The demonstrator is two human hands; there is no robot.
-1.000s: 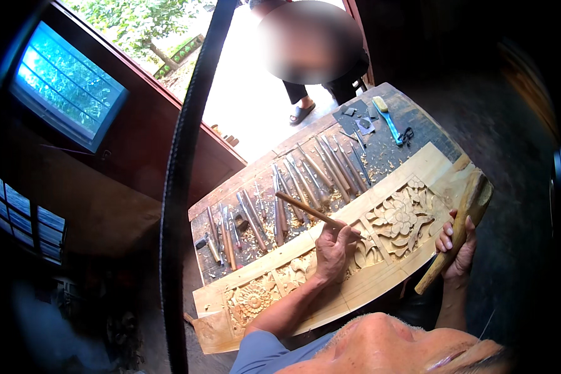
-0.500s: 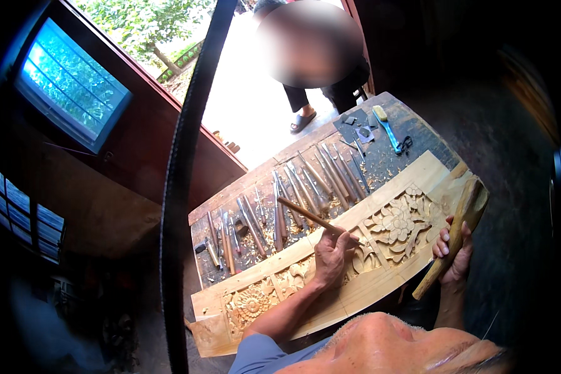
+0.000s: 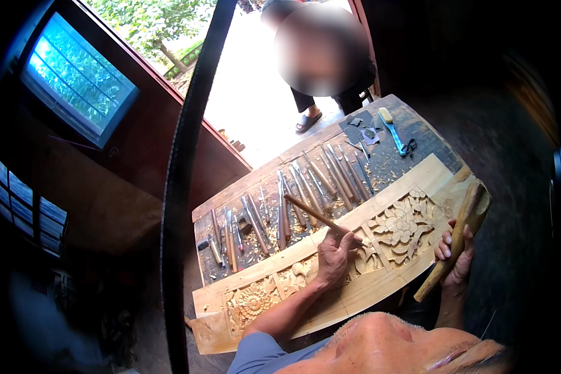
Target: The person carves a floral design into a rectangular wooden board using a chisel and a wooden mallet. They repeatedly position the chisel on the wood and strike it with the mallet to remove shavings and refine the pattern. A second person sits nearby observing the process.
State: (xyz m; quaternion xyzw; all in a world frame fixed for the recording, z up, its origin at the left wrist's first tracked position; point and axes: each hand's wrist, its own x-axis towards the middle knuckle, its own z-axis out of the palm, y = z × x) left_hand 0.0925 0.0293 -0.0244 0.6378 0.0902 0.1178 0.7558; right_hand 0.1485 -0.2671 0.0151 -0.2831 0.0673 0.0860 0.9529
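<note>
A long carved wooden panel (image 3: 355, 299) lies across the workbench in front of me, with flower and leaf reliefs cut into it. My left hand (image 3: 334, 258) is closed around a carving chisel (image 3: 310, 210). Its slim brown handle slants up to the left, and its lower end meets the leaf carving beside the large flower (image 3: 400, 227); the cutting edge is too small to make out. On the panel's right side, my right hand (image 3: 458, 257) grips a club-shaped wooden mallet (image 3: 444, 271), its thick end upward. The mallet stands apart from the chisel.
Several chisels (image 3: 302, 187) lie in a row among shavings on the dark workbench (image 3: 386, 171) beyond the panel. A blue-handled brush (image 3: 391, 132) and dark flat pieces (image 3: 357, 128) rest at the far right. A person (image 3: 323, 53) is in the bright doorway.
The view has shifted slightly, so the bench and doorway sit a little differently in the picture. Both hands keep their grips, with the chisel at much the same spot on the panel.
</note>
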